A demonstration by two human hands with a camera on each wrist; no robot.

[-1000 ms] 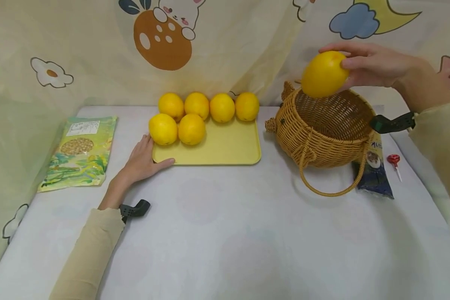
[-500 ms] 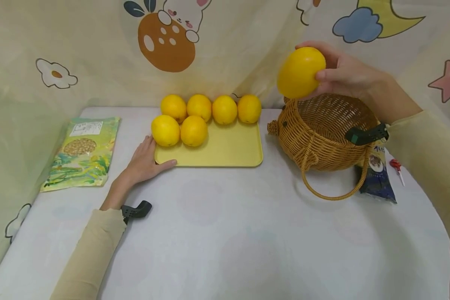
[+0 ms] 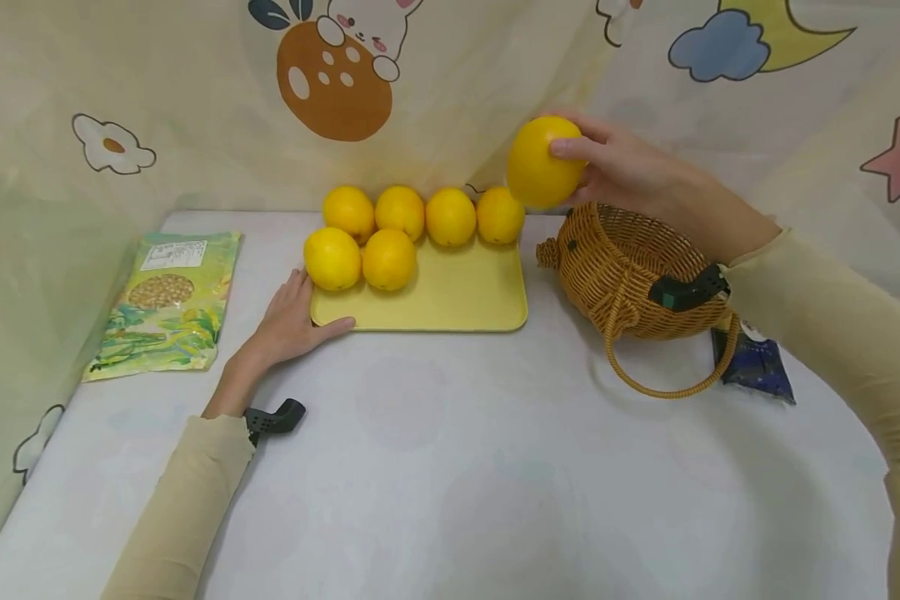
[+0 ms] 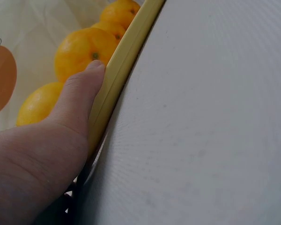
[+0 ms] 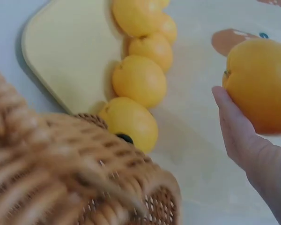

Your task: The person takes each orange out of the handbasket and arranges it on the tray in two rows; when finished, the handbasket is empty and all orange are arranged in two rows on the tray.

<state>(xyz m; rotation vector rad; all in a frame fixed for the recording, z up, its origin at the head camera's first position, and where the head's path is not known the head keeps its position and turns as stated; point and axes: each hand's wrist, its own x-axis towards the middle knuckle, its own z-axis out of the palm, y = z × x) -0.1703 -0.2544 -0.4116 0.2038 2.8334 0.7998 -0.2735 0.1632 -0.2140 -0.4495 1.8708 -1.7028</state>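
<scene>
My right hand (image 3: 633,171) holds an orange (image 3: 537,167) in the air between thumb and fingers, above and left of the wicker basket (image 3: 607,287). In the right wrist view, the thumb lies along the side of the held orange (image 5: 262,86). My left hand (image 3: 288,321) rests at the near left corner of a yellow tray (image 3: 465,296), its thumb along the front edge and its fingers by the left side. Several oranges (image 3: 390,260) sit on the tray, four along the back edge replaced by a row there and two at the left front. In the left wrist view, the thumb (image 4: 79,93) touches the tray rim.
The animal-shaped basket has a looped handle (image 3: 671,393) hanging toward the front. A dark blue packet (image 3: 761,371) lies partly hidden behind it. At the left lies a green bag (image 3: 165,304) with a printed label. A patterned cloth (image 3: 457,83) hangs behind the table.
My right hand has carried the orange left, from over the basket toward the right end of the tray, and slightly lower. The left hand stays at the tray corner.
</scene>
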